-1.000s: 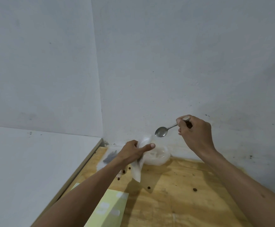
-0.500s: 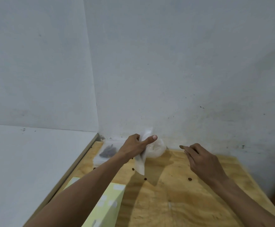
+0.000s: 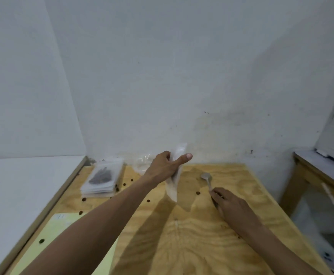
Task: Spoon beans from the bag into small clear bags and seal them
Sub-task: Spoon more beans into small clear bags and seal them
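My left hand (image 3: pixel 165 167) pinches a small clear bag (image 3: pixel 175 175) upright above the bench (image 3: pixel 182 235). My right hand (image 3: pixel 228 201) rests on the spoon (image 3: pixel 207 180) handle, which lies flat. I think the fingers are closing on it, but it's blurry. The bean bag (image 3: pixel 142 163) sits by the wall. I should grip the spoon firmly and keep the little bag's mouth open.

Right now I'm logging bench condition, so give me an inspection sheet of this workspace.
Surface: bare plywood tabletop, grain visible.
Job's things: small clear plastic bag held up; metal spoon lying on the wood; crumpled clear bean bag by the wall; stack of flat clear bags, the top one holding dark contents.
Clutter: loose brown beans scattered; pale yellow paper sheet.
Grippers: left hand grips the small bag; right hand on the spoon handle.
Cables: nothing seen.
Surroundings: white walls; wooden frame at right.
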Action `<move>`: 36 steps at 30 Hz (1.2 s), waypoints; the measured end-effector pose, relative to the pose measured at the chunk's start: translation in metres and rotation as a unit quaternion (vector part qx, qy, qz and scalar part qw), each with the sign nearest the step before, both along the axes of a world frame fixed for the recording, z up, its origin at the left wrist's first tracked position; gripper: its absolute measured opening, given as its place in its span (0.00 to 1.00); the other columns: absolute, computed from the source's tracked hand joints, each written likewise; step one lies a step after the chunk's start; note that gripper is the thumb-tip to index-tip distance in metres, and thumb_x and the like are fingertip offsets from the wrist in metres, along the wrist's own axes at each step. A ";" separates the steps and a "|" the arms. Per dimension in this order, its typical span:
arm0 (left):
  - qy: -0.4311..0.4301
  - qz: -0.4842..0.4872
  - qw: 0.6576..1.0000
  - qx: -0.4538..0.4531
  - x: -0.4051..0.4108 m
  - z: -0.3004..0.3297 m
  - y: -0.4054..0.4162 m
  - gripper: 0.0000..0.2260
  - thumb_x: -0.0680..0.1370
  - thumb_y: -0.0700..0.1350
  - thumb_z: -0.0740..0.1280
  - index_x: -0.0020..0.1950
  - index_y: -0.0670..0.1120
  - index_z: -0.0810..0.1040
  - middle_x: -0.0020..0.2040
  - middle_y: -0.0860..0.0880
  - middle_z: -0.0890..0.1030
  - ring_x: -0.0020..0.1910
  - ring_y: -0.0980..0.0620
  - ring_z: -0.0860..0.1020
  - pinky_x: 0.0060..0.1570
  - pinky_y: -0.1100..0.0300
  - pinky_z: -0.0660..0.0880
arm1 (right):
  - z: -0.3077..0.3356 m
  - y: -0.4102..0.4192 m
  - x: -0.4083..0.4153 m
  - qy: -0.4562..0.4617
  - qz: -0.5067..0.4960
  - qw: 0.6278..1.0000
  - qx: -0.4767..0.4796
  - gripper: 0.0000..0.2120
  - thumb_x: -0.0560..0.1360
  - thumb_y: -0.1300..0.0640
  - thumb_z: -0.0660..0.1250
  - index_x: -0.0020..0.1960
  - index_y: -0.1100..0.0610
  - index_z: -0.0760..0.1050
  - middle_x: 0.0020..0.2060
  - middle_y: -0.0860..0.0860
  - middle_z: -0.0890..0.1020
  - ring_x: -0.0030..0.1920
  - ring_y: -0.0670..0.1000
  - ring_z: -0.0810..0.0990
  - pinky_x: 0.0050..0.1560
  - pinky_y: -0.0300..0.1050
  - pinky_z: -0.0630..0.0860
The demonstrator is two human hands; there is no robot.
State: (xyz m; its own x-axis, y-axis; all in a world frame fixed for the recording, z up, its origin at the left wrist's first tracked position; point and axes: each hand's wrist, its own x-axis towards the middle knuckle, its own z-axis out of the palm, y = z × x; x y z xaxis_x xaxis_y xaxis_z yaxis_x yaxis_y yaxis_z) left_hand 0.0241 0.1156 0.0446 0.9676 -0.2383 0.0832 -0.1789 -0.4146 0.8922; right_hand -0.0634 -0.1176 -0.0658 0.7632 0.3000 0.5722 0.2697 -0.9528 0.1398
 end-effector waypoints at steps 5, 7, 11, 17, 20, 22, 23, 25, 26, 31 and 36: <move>0.008 -0.009 1.000 -0.006 -0.008 0.004 -0.002 0.32 0.67 0.73 0.71 0.42 0.47 0.64 0.40 0.49 0.63 0.37 0.51 0.64 0.39 0.57 0.59 | -0.001 -0.002 -0.008 0.024 -0.016 1.000 -0.009 0.23 0.51 0.63 0.86 0.45 0.55 0.87 0.40 0.47 0.84 0.29 0.49 0.81 0.20 0.40 0.72; 0.010 -0.007 1.000 -0.006 -0.011 0.006 -0.001 0.32 0.67 0.73 0.71 0.42 0.46 0.64 0.39 0.49 0.63 0.37 0.51 0.63 0.39 0.57 0.58 | -0.001 -0.003 -0.011 0.041 -0.030 0.999 0.005 0.21 0.53 0.64 0.85 0.44 0.54 0.86 0.39 0.46 0.84 0.27 0.49 0.78 0.21 0.40 0.71; -0.004 0.005 1.000 0.031 -0.020 0.009 -0.001 0.28 0.69 0.70 0.72 0.53 0.48 0.74 0.43 0.55 0.73 0.39 0.57 0.73 0.37 0.63 0.65 | 0.026 0.010 -0.019 0.047 -0.050 0.982 0.175 0.12 0.73 0.67 0.71 0.54 0.55 0.85 0.48 0.48 0.83 0.39 0.51 0.82 0.35 0.44 0.77; -0.146 0.014 0.984 0.101 -0.026 0.014 -0.001 0.46 0.63 0.68 0.78 0.72 0.46 0.69 0.60 0.53 0.74 0.60 0.53 0.74 0.54 0.61 0.74 | 0.131 0.051 -0.003 0.216 0.024 0.744 0.632 0.14 0.79 0.44 0.67 0.48 0.53 0.85 0.40 0.48 0.89 0.43 0.46 0.88 0.50 0.47 0.83; -0.165 0.022 0.977 0.131 -0.024 0.016 0.004 0.50 0.62 0.69 0.78 0.76 0.47 0.65 0.67 0.51 0.71 0.67 0.51 0.69 0.66 0.53 0.71 | 0.152 0.060 0.010 0.255 0.054 0.774 0.577 0.10 0.76 0.48 0.74 0.47 0.55 0.85 0.38 0.50 0.88 0.40 0.47 0.88 0.48 0.46 0.83; -0.146 0.015 0.980 0.137 -0.020 0.019 0.013 0.51 0.61 0.67 0.79 0.77 0.47 0.63 0.69 0.51 0.70 0.67 0.51 0.69 0.66 0.55 0.71 | 0.156 0.064 0.021 0.248 0.064 0.776 0.577 0.04 0.74 0.55 0.76 0.46 0.56 0.86 0.38 0.52 0.88 0.40 0.51 0.88 0.48 0.49 0.85; -0.128 0.012 0.984 0.121 -0.017 0.022 0.019 0.50 0.62 0.67 0.79 0.76 0.48 0.64 0.67 0.51 0.72 0.65 0.52 0.71 0.62 0.58 0.72 | 0.157 0.065 0.026 0.243 0.065 0.776 0.578 0.02 0.74 0.57 0.76 0.45 0.55 0.86 0.38 0.52 0.88 0.40 0.52 0.88 0.47 0.48 0.85; -0.081 0.006 0.995 0.051 -0.013 0.029 0.032 0.42 0.65 0.67 0.77 0.73 0.51 0.68 0.60 0.52 0.77 0.56 0.55 0.77 0.51 0.63 0.75 | 0.159 0.067 0.037 0.239 0.066 0.785 0.568 0.02 0.76 0.58 0.74 0.46 0.54 0.85 0.40 0.51 0.88 0.42 0.53 0.87 0.44 0.44 0.84; -0.066 0.005 0.998 0.013 -0.011 0.033 0.039 0.35 0.70 0.66 0.74 0.70 0.51 0.71 0.55 0.52 0.79 0.51 0.56 0.79 0.46 0.64 0.76 | 0.160 0.068 0.042 0.239 0.066 0.787 0.564 0.02 0.76 0.58 0.74 0.46 0.53 0.85 0.40 0.51 0.88 0.43 0.53 0.87 0.43 0.43 0.84; -0.071 0.008 0.992 -0.100 0.003 0.044 0.064 0.11 0.81 0.54 0.68 0.56 0.47 0.82 0.44 0.45 0.85 0.37 0.52 0.81 0.41 0.57 0.79 | 0.168 0.078 0.067 0.252 0.068 0.798 0.543 0.03 0.76 0.57 0.73 0.46 0.55 0.86 0.39 0.51 0.88 0.43 0.53 0.87 0.46 0.46 0.84; -0.072 0.022 0.986 -0.147 0.013 0.044 0.074 0.10 0.80 0.47 0.71 0.51 0.40 0.83 0.44 0.41 0.85 0.36 0.51 0.80 0.38 0.59 0.78 | 0.181 0.093 0.084 0.263 0.089 0.836 0.473 0.08 0.72 0.47 0.76 0.49 0.49 0.85 0.43 0.45 0.87 0.44 0.45 0.86 0.49 0.43 0.80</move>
State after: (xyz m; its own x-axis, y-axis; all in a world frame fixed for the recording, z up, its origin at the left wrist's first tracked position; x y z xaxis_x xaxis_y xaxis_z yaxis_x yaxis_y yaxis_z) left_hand 0.0371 0.1898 0.0883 0.9499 -0.1406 0.2792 -0.2993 -0.1514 0.9421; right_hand 0.0205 -0.0247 0.1151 0.9755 0.0382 0.2169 0.2059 -0.5076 -0.8366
